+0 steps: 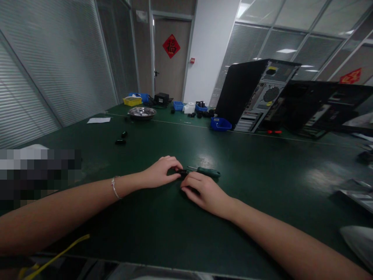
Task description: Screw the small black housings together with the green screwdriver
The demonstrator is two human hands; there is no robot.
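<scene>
A small black part [183, 173] sits between my two hands just above the green tabletop; its exact kind is too small to make out. My left hand [163, 171] pinches its left end between thumb and fingers. From the right, my right hand [205, 192] closes its fingertips on the other end, which they partly cover. Right behind my right hand, a screwdriver [208, 172] with a green handle lies on the table, its thin shaft pointing left. Two more small black parts [120, 141] lie farther off to the left.
A shiny metal bowl [142, 113], a yellow tray [132, 101] and a blue bin [220, 124] stand toward the back. Behind the bin rises a black computer tower [256, 95]. White paper [99, 120] lies at the left, and a metal tray [358, 196] at the right edge.
</scene>
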